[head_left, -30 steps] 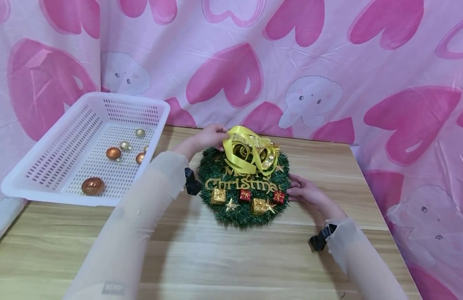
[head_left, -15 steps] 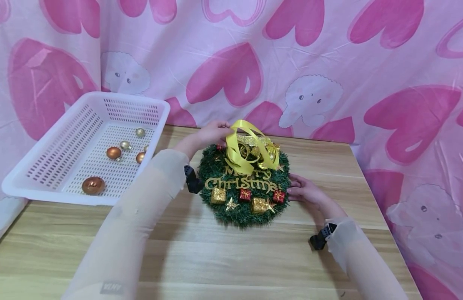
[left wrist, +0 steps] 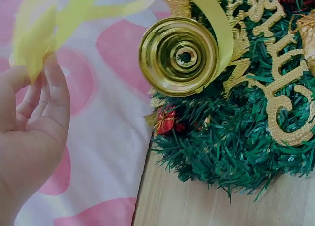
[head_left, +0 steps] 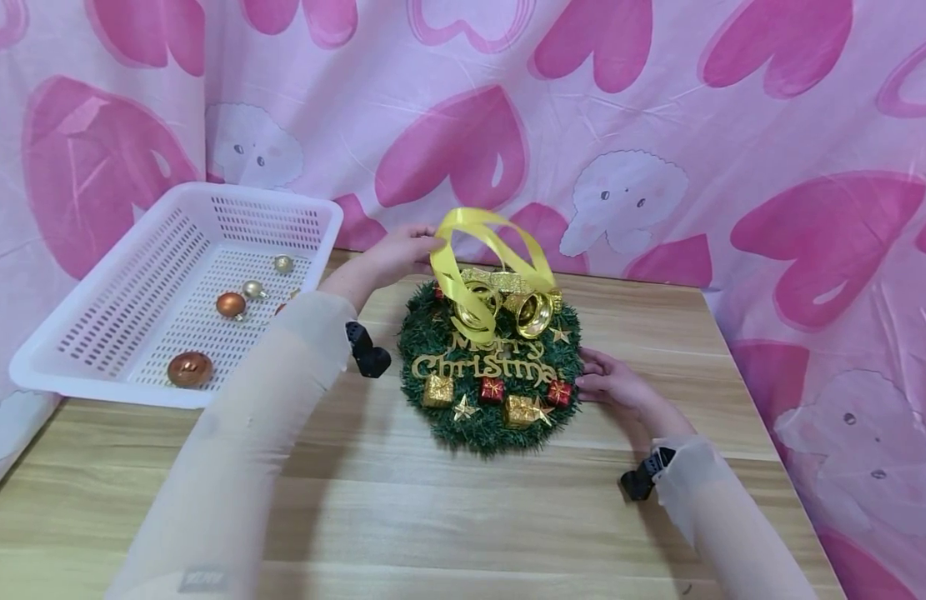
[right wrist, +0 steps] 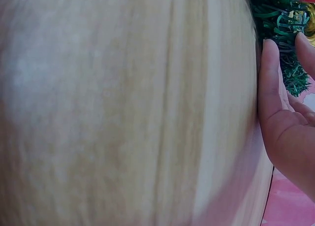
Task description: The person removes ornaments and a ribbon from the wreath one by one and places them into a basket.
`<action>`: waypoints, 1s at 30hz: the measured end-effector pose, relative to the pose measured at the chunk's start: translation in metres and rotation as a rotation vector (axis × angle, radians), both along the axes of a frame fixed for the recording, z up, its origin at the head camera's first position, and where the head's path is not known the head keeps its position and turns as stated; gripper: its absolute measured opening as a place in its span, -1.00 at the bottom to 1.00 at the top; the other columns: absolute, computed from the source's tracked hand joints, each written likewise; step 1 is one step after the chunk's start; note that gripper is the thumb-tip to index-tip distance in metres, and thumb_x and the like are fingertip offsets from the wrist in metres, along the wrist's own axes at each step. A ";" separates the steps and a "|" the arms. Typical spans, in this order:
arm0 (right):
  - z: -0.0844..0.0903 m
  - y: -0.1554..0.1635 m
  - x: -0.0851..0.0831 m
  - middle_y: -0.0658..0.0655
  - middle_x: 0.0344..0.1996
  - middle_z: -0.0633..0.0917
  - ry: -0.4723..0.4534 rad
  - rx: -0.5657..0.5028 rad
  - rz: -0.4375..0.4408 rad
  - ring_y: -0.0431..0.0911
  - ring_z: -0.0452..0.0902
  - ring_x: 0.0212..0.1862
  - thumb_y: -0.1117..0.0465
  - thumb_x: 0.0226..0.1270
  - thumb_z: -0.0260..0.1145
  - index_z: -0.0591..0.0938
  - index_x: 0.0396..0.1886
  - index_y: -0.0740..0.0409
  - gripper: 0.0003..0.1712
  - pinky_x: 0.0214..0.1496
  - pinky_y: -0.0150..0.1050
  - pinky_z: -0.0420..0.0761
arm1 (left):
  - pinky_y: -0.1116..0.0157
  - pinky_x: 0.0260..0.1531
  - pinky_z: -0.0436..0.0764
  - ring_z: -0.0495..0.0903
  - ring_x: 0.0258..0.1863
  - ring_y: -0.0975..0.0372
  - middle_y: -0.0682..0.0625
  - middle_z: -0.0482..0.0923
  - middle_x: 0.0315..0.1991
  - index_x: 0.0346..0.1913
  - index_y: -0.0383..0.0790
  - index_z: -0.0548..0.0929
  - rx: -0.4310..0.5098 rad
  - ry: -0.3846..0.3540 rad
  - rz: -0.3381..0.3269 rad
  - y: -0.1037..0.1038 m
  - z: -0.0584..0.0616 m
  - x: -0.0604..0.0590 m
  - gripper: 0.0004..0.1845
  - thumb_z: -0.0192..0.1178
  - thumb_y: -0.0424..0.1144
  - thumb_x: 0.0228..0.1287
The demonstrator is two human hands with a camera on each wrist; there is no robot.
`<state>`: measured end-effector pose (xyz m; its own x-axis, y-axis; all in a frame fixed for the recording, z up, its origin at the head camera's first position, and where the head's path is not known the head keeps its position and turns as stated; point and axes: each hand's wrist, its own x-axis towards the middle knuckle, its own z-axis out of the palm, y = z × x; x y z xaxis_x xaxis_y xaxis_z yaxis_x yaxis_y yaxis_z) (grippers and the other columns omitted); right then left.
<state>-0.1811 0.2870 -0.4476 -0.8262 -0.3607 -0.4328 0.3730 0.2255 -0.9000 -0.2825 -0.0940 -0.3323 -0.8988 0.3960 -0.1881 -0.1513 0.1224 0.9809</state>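
A green Christmas wreath (head_left: 473,435) lies on the table, with gold "Merry Christmas" lettering (head_left: 478,367), small gift boxes and gold stars. Two gold bells (head_left: 533,317) sit at its far side. My left hand (head_left: 402,252) pinches a yellow ribbon (head_left: 473,218) and holds it up in loops above the bells. In the left wrist view, thumb and fingertips meet on the ribbon (left wrist: 37,41), left of a bell (left wrist: 178,57). My right hand (head_left: 618,387) holds the wreath's right edge; the right wrist view has thumb and finger on either side of the green tinsel (right wrist: 280,26).
A white perforated basket (head_left: 72,354) stands at the left, with copper and pale gold baubles in it, among them a large copper one (head_left: 190,369). Pink heart-patterned cloth (head_left: 447,142) hangs behind the wooden table (head_left: 447,525).
My left hand has moved up and to the left with the ribbon, lifting its loops off the bells, which now show more. The right hand and wreath stay in place.
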 end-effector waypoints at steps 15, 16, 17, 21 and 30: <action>0.003 0.000 0.001 -0.02 -0.20 0.33 -0.006 -0.003 -0.006 -0.30 0.54 -0.23 0.45 0.29 0.10 -0.27 0.46 0.30 -0.07 0.00 -0.35 0.61 | 0.45 -0.33 0.62 0.56 -0.43 0.31 0.06 0.52 -0.42 -0.08 -0.34 0.43 -0.028 -0.003 0.078 -0.017 0.008 0.002 -0.82 -0.06 -0.29 0.42; 0.003 0.000 0.001 -0.02 -0.19 0.33 -0.002 -0.001 -0.006 -0.30 0.54 -0.23 0.45 0.29 0.10 -0.27 0.45 0.30 -0.07 0.00 -0.35 0.61 | 0.44 -0.34 0.62 0.56 -0.44 0.31 0.07 0.53 -0.43 -0.09 -0.34 0.43 -0.025 -0.004 0.079 -0.018 0.009 0.002 -0.83 -0.06 -0.29 0.41; 0.003 0.000 0.001 -0.02 -0.19 0.33 -0.003 0.001 -0.008 -0.30 0.53 -0.23 0.45 0.29 0.10 -0.26 0.46 0.30 -0.07 0.01 -0.35 0.61 | 0.44 -0.35 0.61 0.56 -0.46 0.31 0.07 0.53 -0.45 -0.10 -0.33 0.43 -0.023 -0.003 0.078 -0.018 0.009 0.002 -0.84 -0.06 -0.29 0.41; 0.002 0.000 0.000 -0.02 -0.19 0.33 -0.002 0.006 -0.014 -0.30 0.53 -0.24 0.45 0.29 0.10 -0.25 0.46 0.28 -0.08 0.01 -0.34 0.61 | 0.43 -0.38 0.61 0.55 -0.49 0.30 0.08 0.54 -0.49 -0.14 -0.32 0.44 -0.015 -0.002 0.081 -0.020 0.011 0.003 -0.87 -0.05 -0.30 0.41; -0.001 0.000 0.000 0.03 -0.13 0.32 0.002 0.006 -0.020 -0.29 0.53 -0.21 0.45 0.28 0.11 -0.23 0.46 0.28 -0.08 0.00 -0.34 0.61 | 0.43 -0.32 0.62 0.57 -0.44 0.30 0.06 0.53 -0.43 -0.14 -0.32 0.43 -0.040 0.004 0.070 -0.023 0.017 0.000 -0.86 -0.04 -0.28 0.41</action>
<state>-0.1815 0.2875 -0.4491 -0.8341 -0.3414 -0.4332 0.3758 0.2232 -0.8994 -0.2829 -0.1170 -0.3157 -0.9247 0.3248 -0.1985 -0.1566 0.1508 0.9761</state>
